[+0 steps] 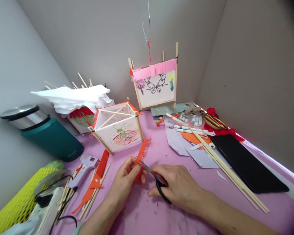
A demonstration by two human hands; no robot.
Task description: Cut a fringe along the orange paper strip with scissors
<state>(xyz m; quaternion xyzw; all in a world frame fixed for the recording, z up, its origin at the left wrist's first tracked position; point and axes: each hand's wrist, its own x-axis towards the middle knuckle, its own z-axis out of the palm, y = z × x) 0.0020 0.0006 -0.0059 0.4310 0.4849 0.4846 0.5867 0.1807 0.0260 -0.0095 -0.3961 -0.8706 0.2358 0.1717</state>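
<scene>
Paper strip (pixel 141 154), orange-red and fringed along its right edge, is located above the front middle of the bench (pixel 147 217), held in the left hand (pixel 124 178). The fingers of the left hand are pinched closed on the strip, thumb toward the camera. The right hand (pixel 178 182) grips the scissors (pixel 151 171); its fingers are curled at the black handles, and the blades lie across the strip, close to the left thumb. Directly behind the strip stands a wooden-framed lantern (pixel 123 138) with a butterfly drawing on its front panel. Farther back is a bird-decorated lantern (pixel 156 93) with a pink fringed top band. To the left of the hands are an orange-red offcut (pixel 90 192), a lilac glue gun (pixel 81 171) and a teal bottle (pixel 54 138). To the right, a bundle of wooden sticks (pixel 222 168) lies partly over pale paper sheets (pixel 176 141), just beside a flat black object (pixel 247 163). Markers (pixel 194 131) and gold-handled scissors (pixel 214 121) are positioned behind the sticks.
</scene>
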